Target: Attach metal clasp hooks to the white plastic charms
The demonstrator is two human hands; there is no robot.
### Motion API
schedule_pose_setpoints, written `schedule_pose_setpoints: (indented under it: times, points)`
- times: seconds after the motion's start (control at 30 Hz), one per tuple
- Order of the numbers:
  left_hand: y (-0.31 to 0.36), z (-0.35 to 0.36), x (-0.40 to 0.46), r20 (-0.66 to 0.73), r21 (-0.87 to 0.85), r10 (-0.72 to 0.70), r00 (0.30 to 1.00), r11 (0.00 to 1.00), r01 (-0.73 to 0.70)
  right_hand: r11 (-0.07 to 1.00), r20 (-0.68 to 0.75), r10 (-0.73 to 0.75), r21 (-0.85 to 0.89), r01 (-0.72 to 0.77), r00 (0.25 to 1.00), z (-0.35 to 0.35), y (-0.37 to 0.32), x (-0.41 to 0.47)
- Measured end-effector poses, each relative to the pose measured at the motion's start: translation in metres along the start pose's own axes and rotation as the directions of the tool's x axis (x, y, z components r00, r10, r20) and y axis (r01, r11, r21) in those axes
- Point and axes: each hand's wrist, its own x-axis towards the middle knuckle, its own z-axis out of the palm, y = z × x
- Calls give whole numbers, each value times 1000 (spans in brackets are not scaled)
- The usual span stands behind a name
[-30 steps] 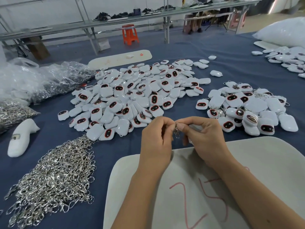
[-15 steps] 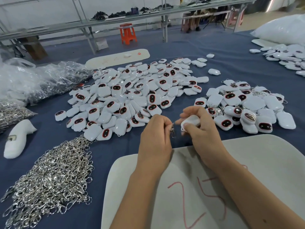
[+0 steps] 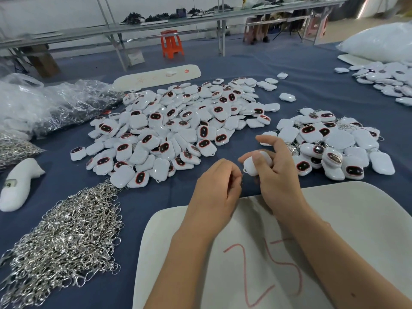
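White charm [image 3: 256,165] (right hand [image 3: 277,175]) meets left hand's [image 3: 215,186] clasp [image 3: 241,177].

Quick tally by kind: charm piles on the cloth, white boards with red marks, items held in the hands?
Charm piles: 3 (centre, right, far right)
White boards with red marks: 2 (near, far)
Held items: 2 (charm in right hand, clasp hook in left hand)
Total: 7

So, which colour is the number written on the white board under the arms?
Red, reading 25, on the white board; head view.
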Motion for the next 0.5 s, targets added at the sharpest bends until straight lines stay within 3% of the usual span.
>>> schedule_pose_setpoints:
  times: [0.23,0.5]
  points:
    - [3,0,0,36,-26,9,999,1000,-8,1000,111,11,-7,-10,994,-1,-1,-1]
    - [4,3,-1,14,-25,-21,1000,999,21,992,90,-24,-123,35,996,-1,-3,-1]
